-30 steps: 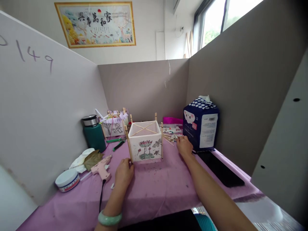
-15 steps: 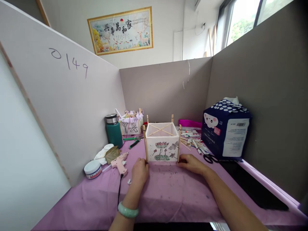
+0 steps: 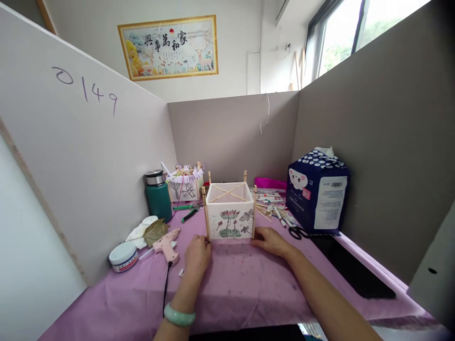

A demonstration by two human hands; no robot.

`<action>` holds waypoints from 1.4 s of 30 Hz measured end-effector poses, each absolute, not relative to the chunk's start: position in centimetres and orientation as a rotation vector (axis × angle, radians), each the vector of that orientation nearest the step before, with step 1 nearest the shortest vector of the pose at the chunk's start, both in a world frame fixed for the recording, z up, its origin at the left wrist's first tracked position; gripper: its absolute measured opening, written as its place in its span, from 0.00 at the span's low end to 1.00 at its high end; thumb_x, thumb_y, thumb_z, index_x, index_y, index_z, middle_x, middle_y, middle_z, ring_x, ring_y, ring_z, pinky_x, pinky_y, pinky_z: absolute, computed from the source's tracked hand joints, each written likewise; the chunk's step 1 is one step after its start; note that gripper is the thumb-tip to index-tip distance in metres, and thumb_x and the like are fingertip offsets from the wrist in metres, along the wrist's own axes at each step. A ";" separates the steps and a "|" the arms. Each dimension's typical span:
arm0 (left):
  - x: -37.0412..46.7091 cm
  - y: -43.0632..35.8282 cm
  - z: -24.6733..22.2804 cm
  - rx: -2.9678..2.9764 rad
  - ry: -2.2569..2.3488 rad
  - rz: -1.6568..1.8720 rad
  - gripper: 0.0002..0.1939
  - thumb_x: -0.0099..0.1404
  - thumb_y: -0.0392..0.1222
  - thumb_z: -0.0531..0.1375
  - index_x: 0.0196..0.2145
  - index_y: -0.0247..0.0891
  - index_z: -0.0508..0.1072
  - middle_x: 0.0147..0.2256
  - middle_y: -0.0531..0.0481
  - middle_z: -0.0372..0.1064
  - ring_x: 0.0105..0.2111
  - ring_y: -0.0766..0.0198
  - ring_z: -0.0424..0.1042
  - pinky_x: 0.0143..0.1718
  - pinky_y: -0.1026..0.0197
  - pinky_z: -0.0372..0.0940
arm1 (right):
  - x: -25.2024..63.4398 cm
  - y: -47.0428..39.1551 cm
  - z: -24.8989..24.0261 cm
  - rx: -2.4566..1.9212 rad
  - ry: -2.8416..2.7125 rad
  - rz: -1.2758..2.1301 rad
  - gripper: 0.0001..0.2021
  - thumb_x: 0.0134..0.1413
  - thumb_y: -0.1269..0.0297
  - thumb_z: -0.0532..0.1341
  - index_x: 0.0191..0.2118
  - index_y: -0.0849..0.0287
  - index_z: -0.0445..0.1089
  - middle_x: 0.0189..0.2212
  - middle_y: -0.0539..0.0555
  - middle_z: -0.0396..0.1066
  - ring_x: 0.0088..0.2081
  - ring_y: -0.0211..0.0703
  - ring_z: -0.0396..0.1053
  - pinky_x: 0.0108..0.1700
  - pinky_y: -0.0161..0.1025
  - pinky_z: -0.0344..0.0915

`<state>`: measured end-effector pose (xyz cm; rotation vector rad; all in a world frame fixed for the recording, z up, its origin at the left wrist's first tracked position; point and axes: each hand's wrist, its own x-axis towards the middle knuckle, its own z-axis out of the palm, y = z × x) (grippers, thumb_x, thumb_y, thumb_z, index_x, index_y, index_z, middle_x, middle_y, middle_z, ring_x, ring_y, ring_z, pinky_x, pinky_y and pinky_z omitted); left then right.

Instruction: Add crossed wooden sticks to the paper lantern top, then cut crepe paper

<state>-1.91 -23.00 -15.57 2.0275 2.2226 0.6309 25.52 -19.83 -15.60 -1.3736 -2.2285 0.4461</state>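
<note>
A square paper lantern (image 3: 230,221) stands upright on the purple cloth in front of me. Its white front panel bears a drawn lotus and dragonflies, with wooden sticks as corner posts and two crossed sticks at the top. My left hand (image 3: 197,255) is closed at the foot of the front left post. At the front right post's foot, my right hand (image 3: 272,240) pinches the corner with thumb and fingers. Some fingertips of both hands are hidden. A pink glue gun (image 3: 167,246) lies left of my left hand, its cord running toward me.
Behind stand a second decorated lantern (image 3: 185,190) and a green bottle (image 3: 158,199). Pliers (image 3: 190,214), a white tub (image 3: 123,257) and a dry leaf (image 3: 155,232) lie left. To the right are loose sticks (image 3: 265,212), scissors (image 3: 297,232), a tissue pack (image 3: 316,194) and a black slab (image 3: 351,267).
My view has turned slightly to the right, so everything sits further left in the picture. Both hands stay at the lantern's lower corners, and the lantern stays in place on the cloth.
</note>
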 end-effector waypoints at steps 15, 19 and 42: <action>-1.8 -23.0 -15.5 2.036 2.227 0.594 0.10 0.64 0.41 0.54 0.36 0.36 0.74 0.41 0.43 0.71 0.42 0.56 0.70 0.38 0.59 0.59 | 25.5 -19.6 -15.8 -1.359 -2.250 0.456 0.11 0.51 0.57 0.60 0.33 0.59 0.74 0.31 0.53 0.75 0.32 0.44 0.69 0.34 0.36 0.59; -1.8 -22.9 -15.6 2.011 2.239 0.603 0.09 0.63 0.41 0.55 0.36 0.36 0.73 0.41 0.44 0.71 0.42 0.56 0.70 0.38 0.59 0.59 | 25.5 -19.6 -15.8 -1.367 -2.246 0.468 0.11 0.50 0.57 0.60 0.32 0.59 0.73 0.32 0.54 0.75 0.34 0.45 0.70 0.35 0.36 0.59; -1.9 -22.9 -15.5 2.026 2.198 0.657 0.07 0.63 0.39 0.55 0.35 0.36 0.72 0.39 0.44 0.70 0.41 0.57 0.70 0.38 0.60 0.58 | 25.5 -19.7 -15.8 -1.348 -2.236 0.466 0.11 0.50 0.57 0.59 0.33 0.59 0.73 0.30 0.53 0.75 0.32 0.45 0.68 0.33 0.36 0.59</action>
